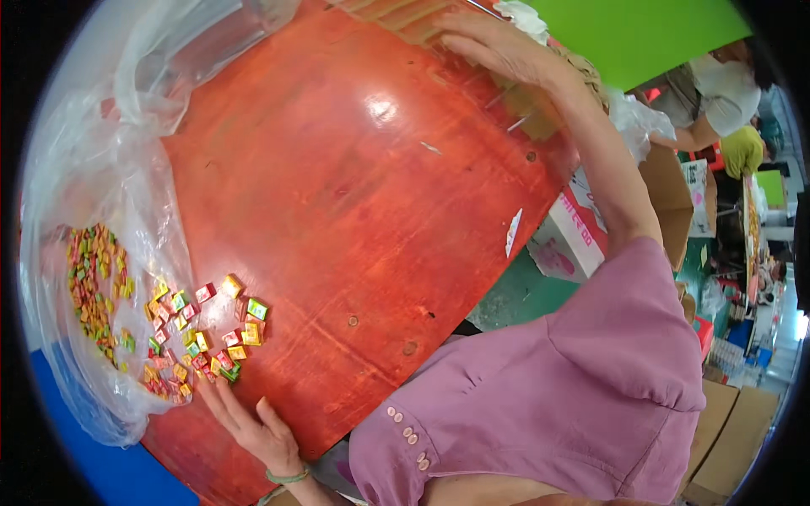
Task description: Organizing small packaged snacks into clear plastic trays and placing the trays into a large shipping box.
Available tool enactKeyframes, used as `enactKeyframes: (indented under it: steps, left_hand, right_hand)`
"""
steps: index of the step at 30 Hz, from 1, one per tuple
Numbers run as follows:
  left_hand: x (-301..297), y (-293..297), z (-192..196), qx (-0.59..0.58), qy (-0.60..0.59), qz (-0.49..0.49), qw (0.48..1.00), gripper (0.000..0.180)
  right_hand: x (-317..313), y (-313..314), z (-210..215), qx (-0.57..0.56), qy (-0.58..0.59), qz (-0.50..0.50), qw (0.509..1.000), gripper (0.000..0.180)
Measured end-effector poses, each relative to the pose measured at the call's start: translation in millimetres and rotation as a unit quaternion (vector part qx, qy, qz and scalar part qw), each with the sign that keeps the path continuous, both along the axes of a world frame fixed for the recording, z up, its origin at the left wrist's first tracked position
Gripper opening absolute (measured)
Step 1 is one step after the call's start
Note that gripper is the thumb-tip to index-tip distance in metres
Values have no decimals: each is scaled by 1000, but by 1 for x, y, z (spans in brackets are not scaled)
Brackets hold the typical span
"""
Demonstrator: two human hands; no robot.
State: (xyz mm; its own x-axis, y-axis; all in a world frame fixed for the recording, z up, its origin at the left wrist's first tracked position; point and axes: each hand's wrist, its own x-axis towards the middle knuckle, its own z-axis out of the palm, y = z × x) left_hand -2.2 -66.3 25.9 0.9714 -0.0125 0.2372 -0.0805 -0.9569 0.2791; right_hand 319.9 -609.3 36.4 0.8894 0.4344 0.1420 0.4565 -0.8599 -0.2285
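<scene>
My left hand lies low on the red table, fingers stretched out. Its fingertips touch or nearly touch the edge of a loose cluster of small wrapped candies in red, yellow, orange and green. Left of them, a large clear plastic bag lies spread out, with many more candies inside. My right arm reaches to the far edge, where my right hand rests over a clear tray or rack with thin ribs. Its fingers look extended, and I see nothing held in them.
Beside the right hand lies crumpled white plastic. A pink-and-white carton and an open brown cardboard box stand off the table's right edge. Another person works at the far right. A torn white scrap marks the table edge.
</scene>
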Motion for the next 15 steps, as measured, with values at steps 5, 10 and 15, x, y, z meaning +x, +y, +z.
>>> enactKeyframes:
  steps: [5,10,15]
  left_hand:
    - [40,-51,-8,-12,12,-132,991,64]
    - [50,-78,-5,-67,5,-171,983,66]
    - [57,-93,-2,-79,11,-236,968,67]
  right_hand:
    - [-72,-8,-26,-88,-45,-57,994,55]
    - [-88,5,-26,-84,-24,-106,990,60]
    - [-87,19,-27,-80,-78,-110,988,67]
